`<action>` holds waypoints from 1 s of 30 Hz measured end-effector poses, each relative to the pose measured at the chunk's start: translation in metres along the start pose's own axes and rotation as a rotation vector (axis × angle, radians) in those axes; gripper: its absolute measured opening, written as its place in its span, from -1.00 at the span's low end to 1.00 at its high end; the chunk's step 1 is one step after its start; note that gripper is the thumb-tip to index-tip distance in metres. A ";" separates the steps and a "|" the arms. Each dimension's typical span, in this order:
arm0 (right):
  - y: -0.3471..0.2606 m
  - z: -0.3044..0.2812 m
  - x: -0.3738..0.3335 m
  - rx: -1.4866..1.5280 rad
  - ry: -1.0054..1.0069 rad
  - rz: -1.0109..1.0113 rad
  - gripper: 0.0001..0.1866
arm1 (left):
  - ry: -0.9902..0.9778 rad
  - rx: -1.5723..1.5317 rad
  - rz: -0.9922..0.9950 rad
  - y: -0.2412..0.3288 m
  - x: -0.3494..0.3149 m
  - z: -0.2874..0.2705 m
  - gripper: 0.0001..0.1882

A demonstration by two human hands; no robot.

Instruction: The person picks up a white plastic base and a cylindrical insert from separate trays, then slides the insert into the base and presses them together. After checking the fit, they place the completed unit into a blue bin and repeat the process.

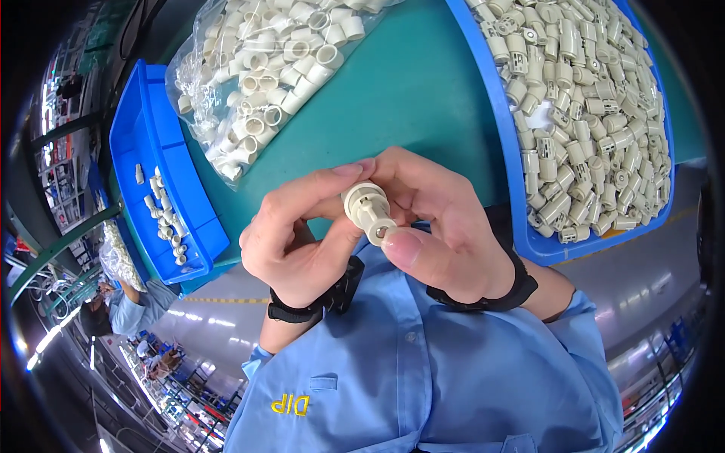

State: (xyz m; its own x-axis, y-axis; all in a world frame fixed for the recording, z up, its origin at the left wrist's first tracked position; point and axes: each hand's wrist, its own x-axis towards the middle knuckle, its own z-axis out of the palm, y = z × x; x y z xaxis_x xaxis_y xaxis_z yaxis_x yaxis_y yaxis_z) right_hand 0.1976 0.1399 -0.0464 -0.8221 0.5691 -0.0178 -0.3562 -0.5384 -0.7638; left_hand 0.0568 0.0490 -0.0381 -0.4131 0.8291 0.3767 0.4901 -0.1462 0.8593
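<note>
Between my two hands, in front of my chest, is a cream plastic stepped cylindrical part point(368, 205), with a wide ringed collar and a narrower end with a hole. My left hand point(298, 226) is closed on the collar side, its index finger along the top and thumb beneath. The thumb of my right hand point(453, 234) presses by the narrow end, while its fingers curl behind the part. Some of the grip is hidden behind the part.
A clear plastic bag point(219, 90) of short cream tubes lies on the green table point(411, 83). At left, a blue bin point(200, 198) holds several small cream pieces. A large blue tray point(504, 143) at right is heaped with cream plastic parts point(596, 143). Another person point(140, 306) sits far left.
</note>
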 end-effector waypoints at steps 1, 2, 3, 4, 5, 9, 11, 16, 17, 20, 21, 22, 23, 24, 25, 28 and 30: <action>-0.003 0.001 0.000 -0.049 -0.008 0.012 -0.70 | 0.012 -0.042 0.006 0.000 -0.001 0.000 -0.64; -0.006 0.001 -0.001 -0.055 -0.012 0.019 -0.70 | 0.025 -0.085 0.014 0.000 -0.001 0.000 -0.65; -0.010 0.000 -0.003 -0.140 -0.044 0.071 -0.65 | 0.038 -0.127 0.022 0.000 -0.003 -0.001 -0.66; -0.013 0.001 -0.005 -0.224 -0.076 0.123 -0.59 | 0.047 -0.129 0.022 0.001 -0.005 -0.002 -0.66; -0.014 0.002 -0.007 -0.308 -0.110 0.173 -0.52 | 0.046 -0.134 0.034 0.002 -0.008 -0.004 -0.67; -0.007 0.010 -0.010 -0.353 -0.114 0.074 -0.52 | 0.041 -0.154 0.097 0.001 -0.011 -0.012 -0.70; -0.004 0.017 -0.011 -0.365 -0.105 0.057 -0.51 | 0.037 -0.168 0.122 0.000 -0.015 -0.016 -0.72; 0.008 0.032 -0.016 -0.518 -0.092 -0.054 -0.46 | 0.041 -0.109 0.162 -0.004 -0.027 -0.031 -0.73; 0.010 0.035 -0.017 -0.587 -0.103 -0.098 -0.45 | 0.064 -0.106 0.189 -0.005 -0.030 -0.034 -0.72; 0.018 0.048 -0.015 -0.584 -0.106 -0.070 -0.43 | 0.120 -0.100 0.240 -0.008 -0.038 -0.042 -0.70; 0.020 0.052 -0.013 -0.584 -0.111 -0.059 -0.43 | 0.147 -0.047 0.240 -0.008 -0.040 -0.044 -0.67; 0.022 0.055 -0.012 -0.590 -0.120 -0.058 -0.43 | 0.175 0.006 0.240 -0.008 -0.041 -0.046 -0.64; 0.024 0.058 -0.011 -0.586 -0.121 -0.069 -0.44 | 0.203 0.060 0.239 -0.008 -0.042 -0.047 -0.61; 0.026 0.061 -0.009 -0.581 -0.124 -0.081 -0.44 | 0.214 0.063 0.241 -0.009 -0.044 -0.047 -0.61; 0.027 0.064 -0.008 -0.575 -0.126 -0.093 -0.45 | 0.244 0.035 0.242 -0.011 -0.046 -0.046 -0.60; 0.032 0.074 -0.004 -0.634 -0.100 -0.102 -0.48 | 0.303 -0.016 0.247 -0.015 -0.052 -0.046 -0.56; 0.033 0.080 0.000 -0.662 -0.084 -0.108 -0.50 | 0.369 -0.026 0.233 -0.016 -0.054 -0.046 -0.55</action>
State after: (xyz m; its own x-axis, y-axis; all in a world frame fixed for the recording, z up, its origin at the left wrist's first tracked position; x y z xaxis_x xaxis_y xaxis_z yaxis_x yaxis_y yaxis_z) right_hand 0.1499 0.0725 -0.0203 -0.8382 0.5339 0.1107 -0.1130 0.0286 -0.9932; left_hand 0.0356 -0.0179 -0.0564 -0.5425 0.5246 0.6561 0.5854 -0.3240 0.7432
